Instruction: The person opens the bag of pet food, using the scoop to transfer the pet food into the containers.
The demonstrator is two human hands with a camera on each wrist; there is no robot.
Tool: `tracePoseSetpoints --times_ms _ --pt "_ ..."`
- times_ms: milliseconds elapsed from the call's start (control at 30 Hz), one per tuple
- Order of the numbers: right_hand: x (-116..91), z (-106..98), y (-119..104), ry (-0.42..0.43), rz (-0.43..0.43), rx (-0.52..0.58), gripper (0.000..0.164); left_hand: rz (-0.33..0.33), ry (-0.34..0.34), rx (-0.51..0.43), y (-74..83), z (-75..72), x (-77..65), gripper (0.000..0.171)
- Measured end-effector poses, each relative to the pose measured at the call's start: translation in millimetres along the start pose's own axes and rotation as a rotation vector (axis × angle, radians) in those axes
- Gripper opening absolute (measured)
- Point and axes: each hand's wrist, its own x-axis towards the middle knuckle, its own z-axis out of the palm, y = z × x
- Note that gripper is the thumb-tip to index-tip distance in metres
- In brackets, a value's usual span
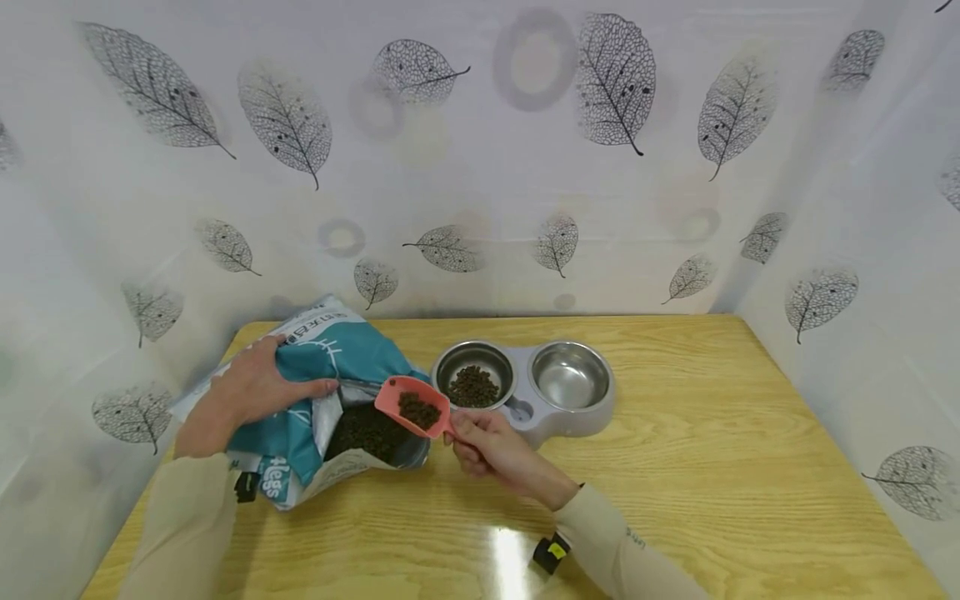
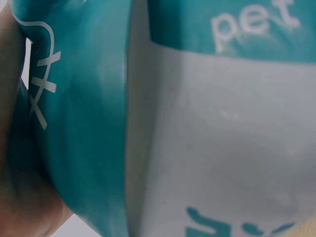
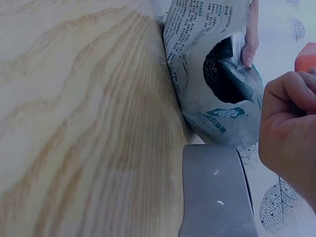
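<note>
Filling with a scoop at the counter (image 1: 712, 458), as I view it remotely. My left grip (image 1: 255, 387) clasps the food bag (image 1: 356, 350) near the counter's left edge, thumb stretched toward the open mouth, where kibble shows. My right grip (image 1: 491, 450) is closed around the handle of the pink scoop (image 1: 390, 400), which bears a small load of kibble (image 1: 418, 411).

Good technique, in my judgement: keep the scoop level while clear of the bag, as a pellet sits by its outer lip and could drop; centre it above the left bowl (image 1: 491, 364), then tip gradually. I would keep the left grip firm so that the bag stays propped.

Relative positions: the scoop extends from the right grip toward the counter's left edge, between the bag's mouth and the left bowl. That bowl, partly filled, lies just beyond the right grip, toward the counter's far edge; the right bowl (image 1: 570, 379) is bare.
</note>
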Motion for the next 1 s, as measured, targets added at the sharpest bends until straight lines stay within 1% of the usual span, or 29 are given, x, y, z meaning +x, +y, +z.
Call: tracePoseSetpoints --times_ms 100,200,300,367,467,567,700,767,867,1000 --pt "-1.8 -3.0 -3.3 0.022 -0.017 -0.002 0.035 0.001 0.003 -0.003 -1.0 1.0 -0.3 0.129" --pt "-4.1 -8.2 -6.5 0.059 -0.030 -0.029 0.033 0.007 0.007 -0.006 -1.5 1.3 -0.3 0.129" --pt "-6.6 -15.3 -11.7 0.108 -0.053 -0.094 0.033 0.013 0.007 -0.007 -1.7 1.2 -0.3 0.128" --pt "-8.3 -21.2 -16.5 0.151 -0.071 -0.170 0.034 0.014 0.004 -0.008 -1.7 0.9 -0.2 0.129" --pt "-10.3 -30.2 -25.0 0.238 -0.078 -0.323 0.037 0.007 0.000 -0.003 -1.5 0.4 -0.2 0.129" --pt "-11.0 -39.3 -31.0 0.347 -0.083 -0.506 0.037 0.001 0.000 0.002 -1.5 -0.3 -0.5 0.130" --pt "-11.6 -48.2 -35.2 0.506 -0.091 -0.789 0.026 0.002 0.000 0.001 -1.7 -0.5 -0.5 0.130" --pt "-12.2 -50.9 -36.1 0.559 -0.107 -0.932 0.021 0.003 -0.002 0.000 -1.8 -0.3 -0.4 0.129" --pt "-12.6 -54.7 -35.1 0.611 -0.145 -1.108 0.017 0.006 -0.004 -0.001 -1.9 0.1 -0.1 0.129" --pt "-11.8 -59.0 -33.1 0.644 -0.184 -1.280 0.019 0.009 0.000 -0.002 -2.2 0.6 0.5 0.129"
